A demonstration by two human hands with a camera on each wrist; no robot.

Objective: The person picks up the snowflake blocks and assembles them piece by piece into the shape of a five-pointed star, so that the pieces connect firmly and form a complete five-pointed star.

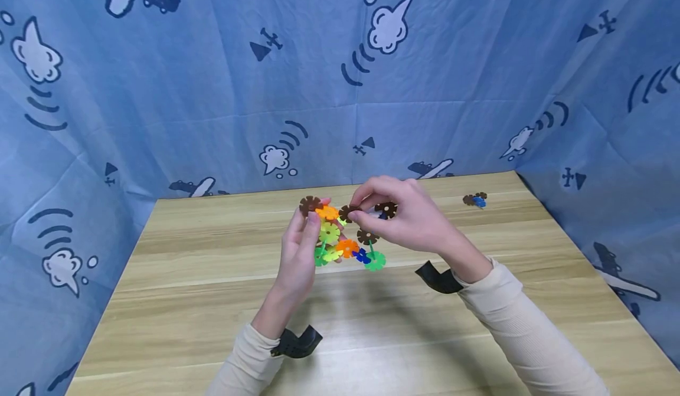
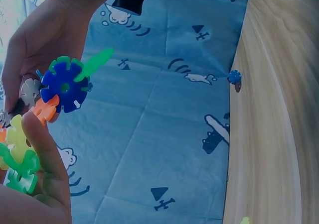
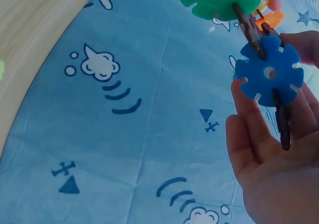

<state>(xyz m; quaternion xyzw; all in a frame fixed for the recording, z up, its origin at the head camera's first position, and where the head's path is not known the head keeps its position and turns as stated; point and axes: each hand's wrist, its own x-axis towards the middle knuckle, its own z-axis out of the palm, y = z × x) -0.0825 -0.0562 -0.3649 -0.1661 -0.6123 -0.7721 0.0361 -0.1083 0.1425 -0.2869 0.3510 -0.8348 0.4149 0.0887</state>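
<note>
Above the table, my left hand grips a linked chain of notched plastic snowflake discs, its thumb over the left end. In the chain are a yellow-green disc, an orange disc, a dark blue disc and a green disc. My right hand pinches a brown disc between thumb and index finger at the chain's upper side. Another brown disc shows beside the right fingers. The right wrist view has a blue disc in front of the palm, with a brown disc slotted in edge-on.
A small cluster of brown and blue discs lies at the table's back right. The wooden table meets a blue patterned cloth behind and at the sides. Black bands stick out from both wrists.
</note>
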